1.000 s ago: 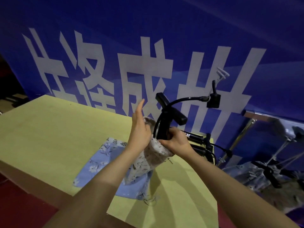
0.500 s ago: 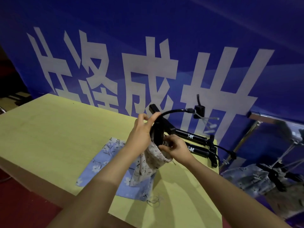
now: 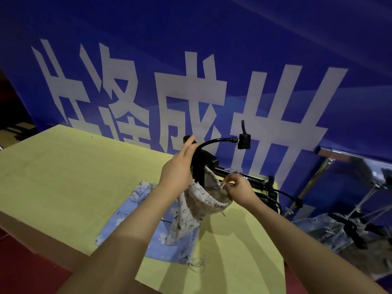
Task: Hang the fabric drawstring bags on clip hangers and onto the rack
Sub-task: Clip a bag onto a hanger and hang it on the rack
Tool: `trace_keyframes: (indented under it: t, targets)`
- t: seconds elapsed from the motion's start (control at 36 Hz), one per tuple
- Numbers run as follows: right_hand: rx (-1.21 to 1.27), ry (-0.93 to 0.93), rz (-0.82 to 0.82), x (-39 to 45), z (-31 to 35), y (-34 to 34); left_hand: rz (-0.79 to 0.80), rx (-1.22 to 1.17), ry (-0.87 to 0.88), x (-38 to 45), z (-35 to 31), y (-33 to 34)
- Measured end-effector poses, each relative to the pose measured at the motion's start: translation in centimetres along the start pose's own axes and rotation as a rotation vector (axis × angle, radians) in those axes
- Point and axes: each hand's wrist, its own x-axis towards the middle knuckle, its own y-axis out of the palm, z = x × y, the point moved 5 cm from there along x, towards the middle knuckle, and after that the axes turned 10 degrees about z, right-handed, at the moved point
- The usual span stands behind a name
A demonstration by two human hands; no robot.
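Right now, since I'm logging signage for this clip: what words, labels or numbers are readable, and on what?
"成", probably: third of four big white characters on the blue banner; the rest are cut off behind the table.
Printed bag, clip hanger: no lettering readable.

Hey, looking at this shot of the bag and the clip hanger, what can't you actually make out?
Head view only:
- Whether the clip hanger already bites the beige printed bag: the left hand covers that edge.
- The drawstring at the bag's rim: hidden under the right hand.
- Most of the blue floral bag: under the arms.
- The rack: dim, cut off at the right edge.
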Motion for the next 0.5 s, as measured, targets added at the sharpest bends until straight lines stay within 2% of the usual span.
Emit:
trace_keyframes:
  t: [0.06,0.11,0.19,0.28,0.44,0.5]
  targets:
    - [0.170,-0.002,0.034,-0.1,-0.4,0.0,0.000,-0.002,-0.017,0.1,0.1,0.0]
    - [0.237,-0.012,0.039,-0.4,-0.4,-0.1,-0.002,-0.019,-0.035,0.2,0.3,0.2]
    - [0.325,-0.021,-0.043,-0.6,-0.2,-1.0,-0.010,-0.065,-0.041,0.5,0.7,0.5]
    - [0.513,-0.043,-0.125,-0.7,0.4,-2.3,-0.013,-0.068,-0.042,0.6,1.0,0.6]
    - [0.721,-0.101,-0.167,-0.8,2.6,-4.7,0.013,-0.016,-0.055,0.8,0.8,0.5]
    - [0.701,-0.108,-0.142,-0.9,3.1,-5.3,-0.005,0.010,-0.058,0.8,0.7,0.4]
